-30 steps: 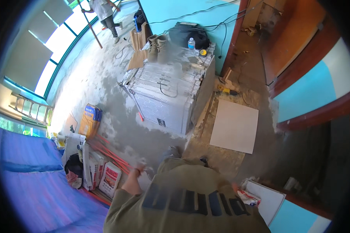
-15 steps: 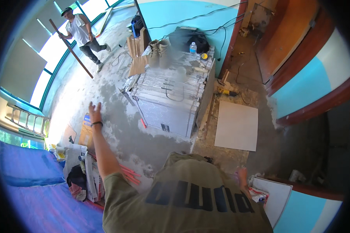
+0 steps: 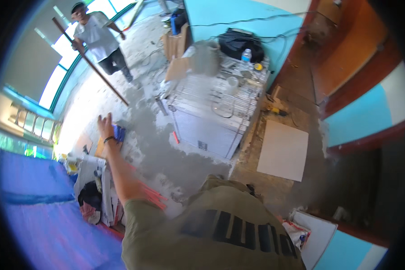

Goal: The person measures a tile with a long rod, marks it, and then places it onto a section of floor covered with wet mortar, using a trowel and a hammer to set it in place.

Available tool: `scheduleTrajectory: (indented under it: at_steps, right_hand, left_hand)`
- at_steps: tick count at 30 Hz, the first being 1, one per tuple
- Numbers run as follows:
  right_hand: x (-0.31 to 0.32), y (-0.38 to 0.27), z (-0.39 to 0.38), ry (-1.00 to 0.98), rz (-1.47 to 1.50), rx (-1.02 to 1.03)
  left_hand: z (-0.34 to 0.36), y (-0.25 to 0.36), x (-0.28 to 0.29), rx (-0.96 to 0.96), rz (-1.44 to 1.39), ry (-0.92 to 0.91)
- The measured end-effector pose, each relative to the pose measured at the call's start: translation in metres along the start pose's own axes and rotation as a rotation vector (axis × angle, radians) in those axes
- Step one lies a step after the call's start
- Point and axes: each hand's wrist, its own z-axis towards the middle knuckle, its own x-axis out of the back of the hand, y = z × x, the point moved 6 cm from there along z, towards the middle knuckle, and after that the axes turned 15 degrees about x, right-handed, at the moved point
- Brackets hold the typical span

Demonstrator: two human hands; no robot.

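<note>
We judge the floor (image 3: 180, 167) partly covered in grey, its paler patches left uncovered; the stack (image 3: 202, 123) stands beyond. The sack (image 3: 119, 133) is on the floor, partly behind our left forearm (image 3: 123, 173), contact unclear. That arm extends forward, the left hand (image 3: 106, 128) raised, empty, fingers spread. Our right hand is out of view; we cannot tell its state.

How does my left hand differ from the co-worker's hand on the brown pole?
Your left hand is open, with nothing visible in it; the co-worker's hand is closed around the brown pole. Your left hand looks nearer and larger; the co-worker's hand looks farther off and smaller. Both appear left of picture centre.
</note>
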Motion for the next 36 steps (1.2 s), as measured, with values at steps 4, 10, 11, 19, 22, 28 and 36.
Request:
scheduleTrajectory:
  at_steps: [4,10,11,19,22,28,36]
  right_hand:
    - [-0.005,-0.008,-0.002,0.107,0.191,0.067]
    - [-0.033,-0.037,-0.009,0.186,0.232,0.066]
    - [-0.033,-0.035,-0.009,0.185,0.268,0.080]
    - [-0.025,-0.035,-0.031,0.192,0.224,0.419]
    - [-0.006,-0.050,-0.040,0.433,-0.527,0.786]
    - [-0.077,-0.038,-0.142,0.649,-0.852,0.700]
    - [-0.089,-0.061,-0.100,0.352,-2.139,0.457]
  left_hand:
    - [-0.041,0.044,-0.050,-0.050,0.090,0.058]
    - [-0.013,0.041,-0.043,-0.017,0.053,0.157]
    - [-0.004,0.048,-0.045,-0.023,0.105,0.213]
    - [0.070,0.048,-0.043,0.195,-0.088,0.206]
    - [0.074,0.009,-0.073,-0.071,-0.119,0.077]
    - [0.016,0.020,-0.073,0.005,-0.248,0.076]
    - [-0.229,0.137,-0.158,-0.419,-0.354,-0.624]
